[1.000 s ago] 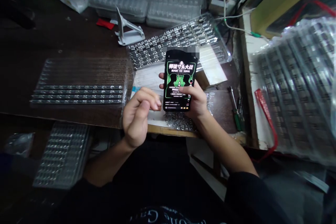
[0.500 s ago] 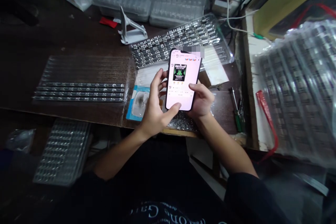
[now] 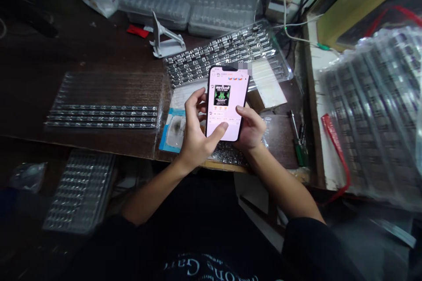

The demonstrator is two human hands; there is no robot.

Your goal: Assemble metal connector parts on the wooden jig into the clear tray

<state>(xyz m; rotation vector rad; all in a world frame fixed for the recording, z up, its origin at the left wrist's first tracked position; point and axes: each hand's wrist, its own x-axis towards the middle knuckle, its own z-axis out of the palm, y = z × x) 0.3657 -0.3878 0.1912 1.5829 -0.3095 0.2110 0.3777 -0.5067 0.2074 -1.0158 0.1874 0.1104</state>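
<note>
A smartphone (image 3: 227, 105) with a lit pinkish screen stands upright between my two hands, above the table's front edge. On its screen is a dark picture with green in it. My left hand (image 3: 196, 134) is closed round the phone's left side, its thumb over the lower part of the screen. From the right, my right hand (image 3: 252, 129) grips the lower right edge, the thumb at the screen's border. The fingers behind the phone are partly hidden. Beneath lie a blue-edged packet (image 3: 173, 131) and a pile of small shiny pieces (image 3: 229, 153).
Clear trays with dark metallic strips lie left (image 3: 102, 116) and behind the phone (image 3: 220, 50). A grey phone stand (image 3: 166, 41), stacked empty trays (image 3: 220, 17) and a white box (image 3: 270, 83) are beyond. Green-handled screwdrivers (image 3: 300, 149) lie right, near bagged trays (image 3: 372, 118).
The phone has shifted slightly left and down in the view, together with both hands. My left thumb is a little higher on the screen.
</note>
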